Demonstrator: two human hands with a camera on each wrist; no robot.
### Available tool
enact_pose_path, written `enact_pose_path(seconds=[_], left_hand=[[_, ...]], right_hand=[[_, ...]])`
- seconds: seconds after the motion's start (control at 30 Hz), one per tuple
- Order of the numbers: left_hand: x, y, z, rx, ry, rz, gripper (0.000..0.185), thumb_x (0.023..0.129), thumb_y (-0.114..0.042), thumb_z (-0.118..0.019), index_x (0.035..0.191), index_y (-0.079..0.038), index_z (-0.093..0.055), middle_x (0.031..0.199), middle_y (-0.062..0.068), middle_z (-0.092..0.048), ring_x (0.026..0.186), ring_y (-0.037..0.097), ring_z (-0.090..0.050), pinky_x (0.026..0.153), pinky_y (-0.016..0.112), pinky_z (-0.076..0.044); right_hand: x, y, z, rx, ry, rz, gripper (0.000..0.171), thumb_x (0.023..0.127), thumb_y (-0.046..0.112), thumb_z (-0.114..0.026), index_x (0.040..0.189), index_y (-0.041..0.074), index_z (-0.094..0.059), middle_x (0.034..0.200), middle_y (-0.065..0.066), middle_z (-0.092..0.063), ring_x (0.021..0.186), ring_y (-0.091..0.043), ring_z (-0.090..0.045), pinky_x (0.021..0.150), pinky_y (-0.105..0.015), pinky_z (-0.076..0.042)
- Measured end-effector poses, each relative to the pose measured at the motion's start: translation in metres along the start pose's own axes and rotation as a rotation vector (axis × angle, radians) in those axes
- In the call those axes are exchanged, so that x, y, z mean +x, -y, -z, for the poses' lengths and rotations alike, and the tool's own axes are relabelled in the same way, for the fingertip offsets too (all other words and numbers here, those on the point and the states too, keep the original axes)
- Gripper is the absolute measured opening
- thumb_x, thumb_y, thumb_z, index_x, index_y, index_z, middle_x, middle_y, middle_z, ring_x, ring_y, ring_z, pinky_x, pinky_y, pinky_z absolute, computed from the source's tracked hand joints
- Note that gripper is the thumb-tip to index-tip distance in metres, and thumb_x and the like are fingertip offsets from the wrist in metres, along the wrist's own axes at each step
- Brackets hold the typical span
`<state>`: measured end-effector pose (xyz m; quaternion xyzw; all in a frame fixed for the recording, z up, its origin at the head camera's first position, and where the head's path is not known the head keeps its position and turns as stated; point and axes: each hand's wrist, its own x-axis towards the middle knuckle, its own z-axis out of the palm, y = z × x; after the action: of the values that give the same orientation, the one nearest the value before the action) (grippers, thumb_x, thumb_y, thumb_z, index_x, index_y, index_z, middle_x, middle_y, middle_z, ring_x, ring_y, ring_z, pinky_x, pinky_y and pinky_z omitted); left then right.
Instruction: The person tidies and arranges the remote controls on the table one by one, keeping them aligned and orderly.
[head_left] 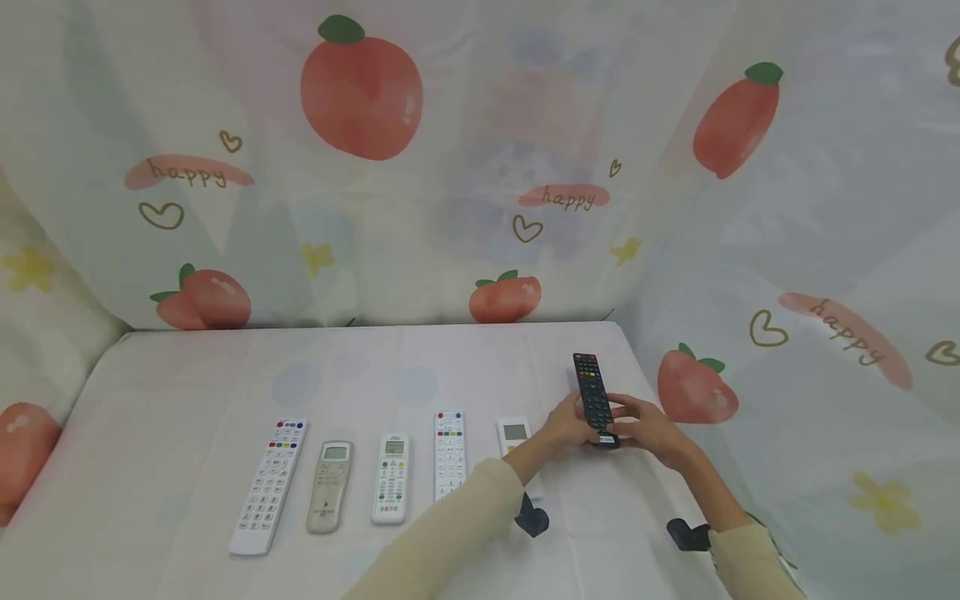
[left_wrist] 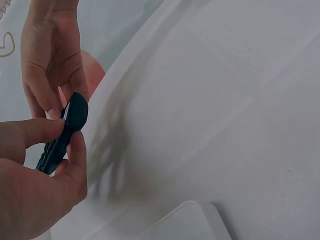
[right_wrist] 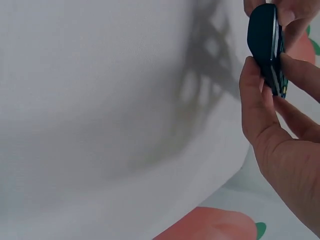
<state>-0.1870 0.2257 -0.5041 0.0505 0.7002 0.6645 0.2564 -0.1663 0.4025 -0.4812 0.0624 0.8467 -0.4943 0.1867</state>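
Observation:
Both hands hold a black remote control above the right side of the table, its button face toward the head camera. My left hand pinches its lower left edge; in the left wrist view the thumb lies on the button side and fingers curl behind. From the other side, my right hand grips the remote between thumb and fingers, seen also in the right wrist view around the dark casing. A white remote with a small screen lies beside the left wrist, partly hidden by it.
Left of the hands, a row lies on the white table: a long white remote, a beige remote, a white air-conditioner remote and another white remote partly covered by the left sleeve. A fruit-print curtain surrounds the table.

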Motion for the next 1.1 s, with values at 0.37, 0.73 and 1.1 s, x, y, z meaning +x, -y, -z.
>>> enact_pose_path(seconds=[0.37, 0.73, 1.1], left_hand=[[-0.022, 0.001, -0.009, 0.094, 0.049, -0.058, 0.097, 0.070, 0.016, -0.075, 0.153, -0.010, -0.032, 0.092, 0.003, -0.059, 0.078, 0.013, -0.060, 0.066, 0.028, -0.056], [-0.050, 0.008, -0.014, 0.158, 0.086, -0.107, 0.095, 0.070, 0.013, -0.077, 0.151, -0.007, -0.032, 0.110, 0.007, -0.062, 0.089, 0.011, -0.061, 0.068, 0.024, -0.054], [-0.067, 0.032, -0.014, 0.275, 0.095, -0.127, 0.100, 0.068, 0.006, -0.081, 0.151, 0.005, -0.026, 0.126, 0.019, -0.057, 0.109, 0.020, -0.061, 0.089, 0.026, -0.051]], right_hand=[[-0.032, -0.004, -0.005, -0.054, -0.019, 0.017, 0.067, 0.094, 0.005, -0.064, 0.152, -0.004, -0.031, 0.130, -0.029, -0.048, 0.108, -0.034, -0.059, 0.088, -0.042, -0.056], [-0.057, -0.014, -0.016, -0.017, 0.002, -0.016, 0.069, 0.094, 0.005, -0.063, 0.152, -0.006, -0.028, 0.129, -0.027, -0.047, 0.103, -0.029, -0.061, 0.085, -0.041, -0.057], [-0.067, -0.025, -0.038, 0.016, 0.006, -0.055, 0.069, 0.091, 0.001, -0.064, 0.151, -0.007, -0.031, 0.128, -0.025, -0.049, 0.100, -0.028, -0.062, 0.083, -0.043, -0.057]])
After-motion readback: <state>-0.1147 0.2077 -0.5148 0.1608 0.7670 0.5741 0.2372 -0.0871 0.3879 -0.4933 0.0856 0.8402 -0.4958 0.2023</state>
